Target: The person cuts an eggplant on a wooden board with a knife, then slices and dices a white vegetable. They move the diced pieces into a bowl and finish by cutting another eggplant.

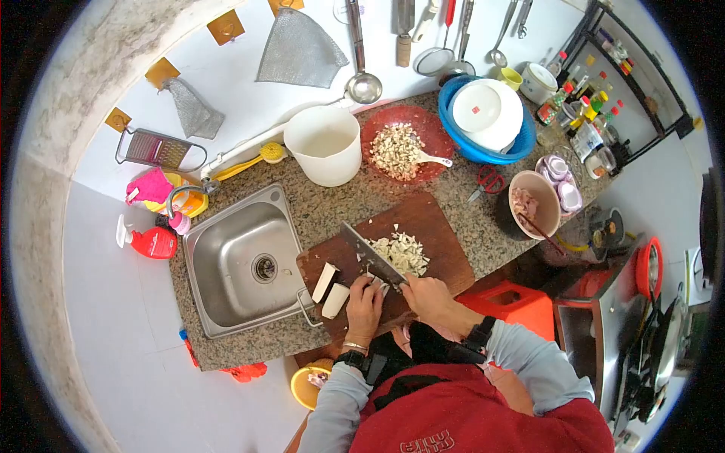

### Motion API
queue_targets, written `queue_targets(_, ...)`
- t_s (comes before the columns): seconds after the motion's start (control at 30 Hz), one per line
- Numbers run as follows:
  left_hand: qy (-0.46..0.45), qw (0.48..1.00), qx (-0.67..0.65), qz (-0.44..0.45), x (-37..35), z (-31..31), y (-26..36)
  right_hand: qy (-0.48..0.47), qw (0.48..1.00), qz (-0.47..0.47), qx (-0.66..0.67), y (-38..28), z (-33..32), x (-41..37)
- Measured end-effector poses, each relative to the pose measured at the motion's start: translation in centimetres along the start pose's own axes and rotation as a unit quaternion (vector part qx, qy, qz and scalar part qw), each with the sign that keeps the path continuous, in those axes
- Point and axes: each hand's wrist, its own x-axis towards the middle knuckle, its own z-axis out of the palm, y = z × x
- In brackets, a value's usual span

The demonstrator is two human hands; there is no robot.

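My right hand (429, 298) is wrapped round the handle of a cleaver (370, 251), whose broad blade points away to the upper left over a brown wooden cutting board (434, 219). Left of the blade, my left hand (365, 304) has its fingers bent down on a pale piece of white vegetable (383, 286), partly hidden by fingers and blade. Two larger white vegetable chunks (334, 300) lie on the board beside my left hand. On the blade's right side is a heap of small chopped pale pieces (405, 254).
A steel sink (219, 264) adjoins the board on the left. Behind it stand a white bucket (323, 147) and a red plate (371, 132) of diced food with a spoon. Red-handled scissors (491, 180) and a bowl of meat (550, 187) are to the right. A red stool (513, 306) stands below.
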Motion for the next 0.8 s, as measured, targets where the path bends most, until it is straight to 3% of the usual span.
queue_targets(0.13, -0.023, 0.999, 0.013, -0.04, -0.6, -0.1, -0.1, -0.001, 1.0, 0.019, 0.02, -0.2, -1.2, -1.0)
queue_targets(0.47, 0.009, 1.0, -0.009, -0.025, -0.6, 0.2, -0.8, -0.021, 0.999, -0.045, 0.003, -0.3, -2.4, -3.6)
queue_targets(0.8, 0.017, 0.999, -0.021, -0.027, -0.3, -0.1, -0.6, -0.067, 0.996, -0.041, -0.044, 0.2, -2.8, -4.0)
